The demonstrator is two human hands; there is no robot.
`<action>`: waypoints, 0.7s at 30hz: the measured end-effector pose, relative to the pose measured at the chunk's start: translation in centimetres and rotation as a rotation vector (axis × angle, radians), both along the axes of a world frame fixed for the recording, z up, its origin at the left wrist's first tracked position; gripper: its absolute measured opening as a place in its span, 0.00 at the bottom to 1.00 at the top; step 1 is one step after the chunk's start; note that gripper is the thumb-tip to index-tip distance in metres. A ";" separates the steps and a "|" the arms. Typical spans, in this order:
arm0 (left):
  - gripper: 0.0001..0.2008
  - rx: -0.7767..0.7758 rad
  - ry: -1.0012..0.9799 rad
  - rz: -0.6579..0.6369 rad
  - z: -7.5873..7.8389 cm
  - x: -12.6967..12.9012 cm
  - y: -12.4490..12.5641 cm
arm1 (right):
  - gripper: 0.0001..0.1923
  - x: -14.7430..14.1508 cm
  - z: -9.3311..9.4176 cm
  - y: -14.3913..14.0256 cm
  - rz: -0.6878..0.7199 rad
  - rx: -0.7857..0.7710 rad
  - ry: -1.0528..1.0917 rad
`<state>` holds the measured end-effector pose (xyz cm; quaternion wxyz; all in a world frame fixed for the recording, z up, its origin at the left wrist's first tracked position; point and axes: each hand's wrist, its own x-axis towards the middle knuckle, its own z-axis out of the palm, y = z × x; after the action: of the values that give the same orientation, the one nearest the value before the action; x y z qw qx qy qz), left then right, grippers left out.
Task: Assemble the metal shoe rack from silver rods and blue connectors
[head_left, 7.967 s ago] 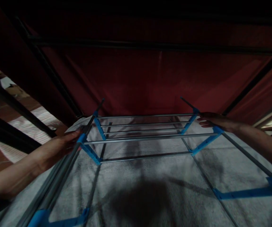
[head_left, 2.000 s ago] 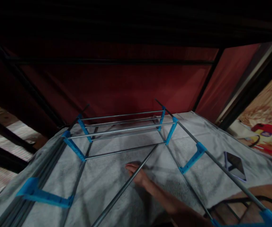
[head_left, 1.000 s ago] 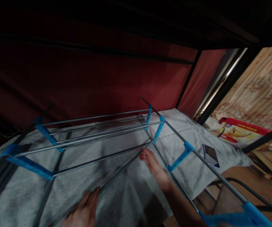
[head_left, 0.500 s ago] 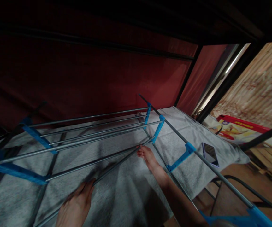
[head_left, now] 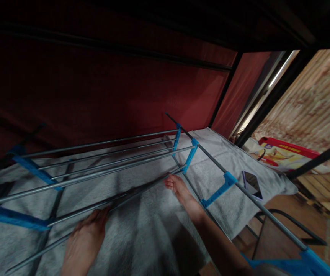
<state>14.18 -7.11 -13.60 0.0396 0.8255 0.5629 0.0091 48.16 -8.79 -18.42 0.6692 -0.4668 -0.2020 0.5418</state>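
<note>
My left hand [head_left: 86, 239] is closed around a loose grey metal tube [head_left: 48, 249], back of the hand upward. Its fingers are mostly hidden behind the hand. Near the tube's far right end, my right hand [head_left: 176, 187] has its fingers curled, with the fingertips at the tube. The tube runs slantwise just in front of a fixed lower bar [head_left: 81, 211] of a rack. That rack has several metal bars [head_left: 119, 167] set between blue plastic brackets, including a left one [head_left: 34, 170] and a right one [head_left: 190, 157].
A grey cloth [head_left: 150, 234] lies under the rack. To the right, a long side pole [head_left: 268, 212] carries another blue bracket [head_left: 219, 191]. A phone [head_left: 252, 184] rests on the cloth, with a red and yellow box [head_left: 288, 153] beyond. Behind stands a red sheet wall [head_left: 124, 103].
My left hand has shifted up and left with the tube, bringing the tube's left part nearer the lower bar. My right hand stays at the tube's right end. The view has shifted slightly.
</note>
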 end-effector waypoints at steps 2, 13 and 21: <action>0.27 0.031 -0.013 0.017 0.7 0.2 0.5 | 0.15 0.1 0.2 -0.2 0.003 0.005 0.003; 0.23 0.100 0.007 -0.057 2.6 1.0 2.4 | 0.16 5.1 -1.7 -2.1 -0.491 -0.023 -0.644; 0.22 0.082 0.027 -0.046 3.3 2.3 2.4 | 0.41 9.8 -3.4 -1.9 -0.454 -0.196 -0.828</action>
<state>16.52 -4.70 -10.32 -0.0018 0.8392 0.5434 0.0202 57.97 -10.73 -21.85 0.5866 -0.7365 -0.2924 0.1673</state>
